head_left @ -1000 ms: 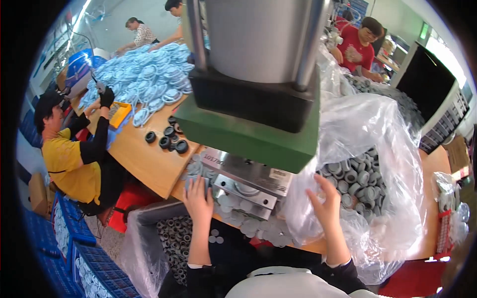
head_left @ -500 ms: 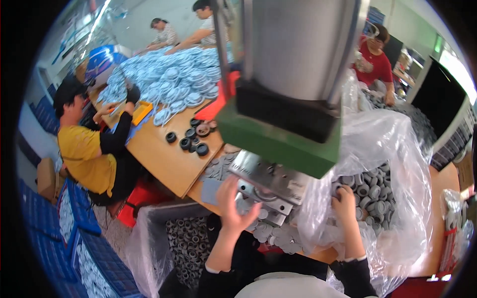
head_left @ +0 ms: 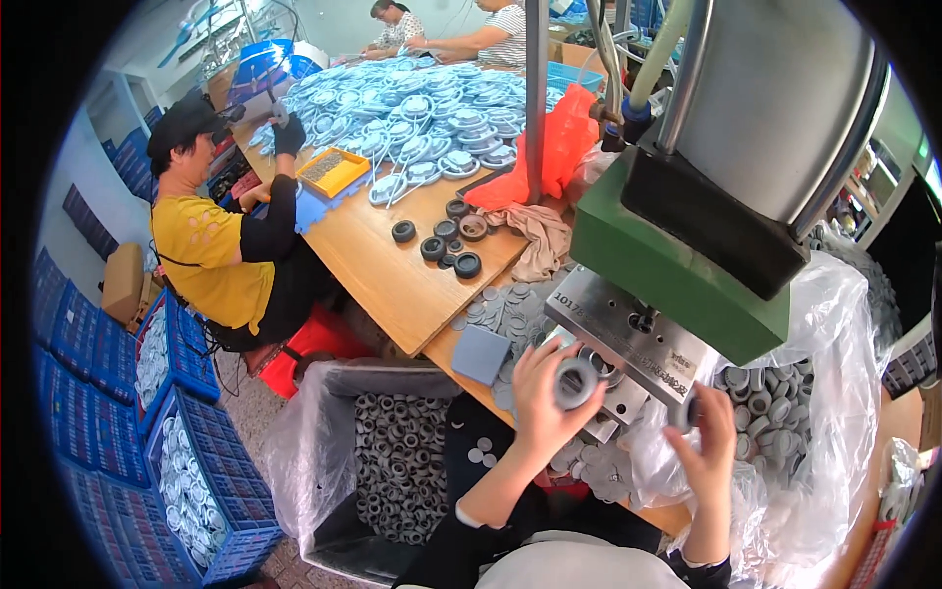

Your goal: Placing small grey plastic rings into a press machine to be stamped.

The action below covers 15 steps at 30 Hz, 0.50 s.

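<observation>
A worker's left hand (head_left: 543,393) pinches a grey rubber ring (head_left: 575,383) flat-face up, fingers closed round its rim, just at seven o'clock of the round seat in the press's steel plate (head_left: 628,339), the nearer hand to it. The right hand (head_left: 708,432), at four o'clock of the plate, closes on a second grey ring (head_left: 687,412) beside the clear plastic bag of rings (head_left: 785,393). The green press head (head_left: 677,265) hangs above.
</observation>
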### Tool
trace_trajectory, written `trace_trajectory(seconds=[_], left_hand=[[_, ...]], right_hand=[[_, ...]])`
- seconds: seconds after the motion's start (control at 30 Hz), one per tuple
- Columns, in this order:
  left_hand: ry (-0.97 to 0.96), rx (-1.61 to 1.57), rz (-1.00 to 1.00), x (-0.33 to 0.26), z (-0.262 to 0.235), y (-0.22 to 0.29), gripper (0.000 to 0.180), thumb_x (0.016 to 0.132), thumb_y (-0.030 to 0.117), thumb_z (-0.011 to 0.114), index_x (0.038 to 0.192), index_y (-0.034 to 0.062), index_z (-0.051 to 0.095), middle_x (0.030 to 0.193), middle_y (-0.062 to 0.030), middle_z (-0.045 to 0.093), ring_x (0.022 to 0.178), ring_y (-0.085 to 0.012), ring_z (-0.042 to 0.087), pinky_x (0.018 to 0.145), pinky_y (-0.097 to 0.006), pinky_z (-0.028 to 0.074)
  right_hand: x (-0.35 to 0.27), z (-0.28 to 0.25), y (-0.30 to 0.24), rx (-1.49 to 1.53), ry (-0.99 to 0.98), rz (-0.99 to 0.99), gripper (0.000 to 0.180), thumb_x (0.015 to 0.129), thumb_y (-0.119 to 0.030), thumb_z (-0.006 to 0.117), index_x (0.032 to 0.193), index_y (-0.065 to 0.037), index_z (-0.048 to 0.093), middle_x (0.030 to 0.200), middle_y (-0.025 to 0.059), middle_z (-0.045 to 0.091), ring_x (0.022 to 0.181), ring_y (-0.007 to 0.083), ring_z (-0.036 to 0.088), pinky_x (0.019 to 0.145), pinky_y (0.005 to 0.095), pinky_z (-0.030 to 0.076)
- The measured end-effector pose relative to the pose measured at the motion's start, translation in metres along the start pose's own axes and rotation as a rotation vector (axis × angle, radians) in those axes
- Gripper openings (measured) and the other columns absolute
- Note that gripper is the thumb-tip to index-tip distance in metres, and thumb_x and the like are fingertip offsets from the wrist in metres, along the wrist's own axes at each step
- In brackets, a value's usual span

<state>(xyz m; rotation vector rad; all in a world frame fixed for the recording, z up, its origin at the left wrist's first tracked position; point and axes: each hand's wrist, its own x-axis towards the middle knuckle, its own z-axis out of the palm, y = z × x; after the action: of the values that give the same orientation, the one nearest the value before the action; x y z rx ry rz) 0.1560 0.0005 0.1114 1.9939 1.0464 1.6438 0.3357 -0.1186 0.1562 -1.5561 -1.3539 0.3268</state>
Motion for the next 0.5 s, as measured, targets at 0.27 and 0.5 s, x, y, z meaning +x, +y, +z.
trace_trajectory(seconds=[0.27,0.5], left_hand=[[0.135,0.613,-0.650,-0.129,-0.148,-0.137,0.110,0.061,0.025,0.084,0.141,-0.0079,0.015,0.146,-0.0283,0.016,0.136,-0.0395,0.020,0.112,-0.044,0.019],[-0.024,0.478,-0.206,-0.048,-0.104,-0.122,0.056,0.078,0.015,0.068,0.127,-0.0004,0.047,0.133,-0.0185,0.046,0.127,-0.0411,0.037,0.106,-0.047,0.028]], right_hand=[[0.031,0.067,-0.038,-0.070,-0.094,-0.006,0.041,0.069,-0.008,0.079,0.105,0.002,0.062,0.084,0.0070,0.065,0.081,0.0168,0.063,0.073,0.0305,0.050],[0.052,0.065,-0.020,0.080,-0.107,0.036,0.036,0.073,-0.023,0.078,0.099,-0.002,0.064,0.083,0.0057,0.065,0.070,0.0142,0.058,0.064,0.0293,0.048]])
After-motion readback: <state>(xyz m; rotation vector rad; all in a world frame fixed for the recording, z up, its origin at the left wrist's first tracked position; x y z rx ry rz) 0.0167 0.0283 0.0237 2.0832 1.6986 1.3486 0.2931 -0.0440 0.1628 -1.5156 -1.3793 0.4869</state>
